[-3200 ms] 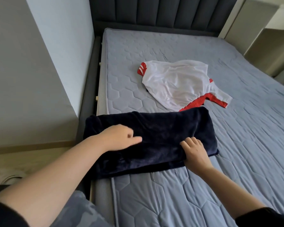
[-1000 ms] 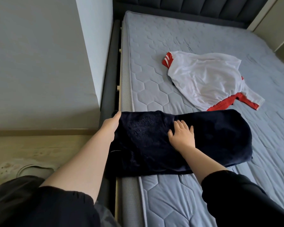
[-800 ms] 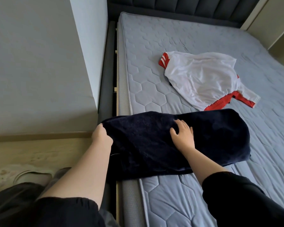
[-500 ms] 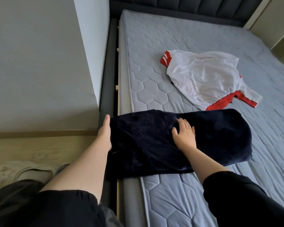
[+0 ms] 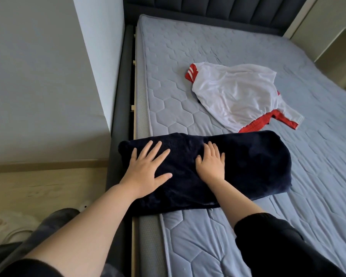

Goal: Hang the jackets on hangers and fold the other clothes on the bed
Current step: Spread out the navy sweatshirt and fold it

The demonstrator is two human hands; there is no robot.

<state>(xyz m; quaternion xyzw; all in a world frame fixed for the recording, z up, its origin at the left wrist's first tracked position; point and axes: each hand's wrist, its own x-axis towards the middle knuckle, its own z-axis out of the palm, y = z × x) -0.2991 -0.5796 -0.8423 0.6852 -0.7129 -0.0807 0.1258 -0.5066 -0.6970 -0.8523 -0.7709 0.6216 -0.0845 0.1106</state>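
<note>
A dark navy fleece garment (image 5: 258, 162) lies folded into a long band across the near left corner of the bed (image 5: 218, 236), its left end reaching past the mattress edge. My left hand (image 5: 148, 170) presses flat on its left part with fingers spread. Near the garment's middle my right hand (image 5: 210, 162) lies flat too, fingers straight. Just behind the navy garment a white top with red trim (image 5: 236, 96) lies spread and crumpled on the mattress.
A grey wall (image 5: 44, 76) stands close on the left, with a narrow gap beside the dark bed frame (image 5: 118, 116). Light wooden floor (image 5: 38, 188) and a pale slipper (image 5: 12, 226) show at lower left. The padded headboard (image 5: 208, 9) runs along the back.
My left hand has come off the garment's left edge and now lies flat on top of it. The right hand stays pressed near the middle.
</note>
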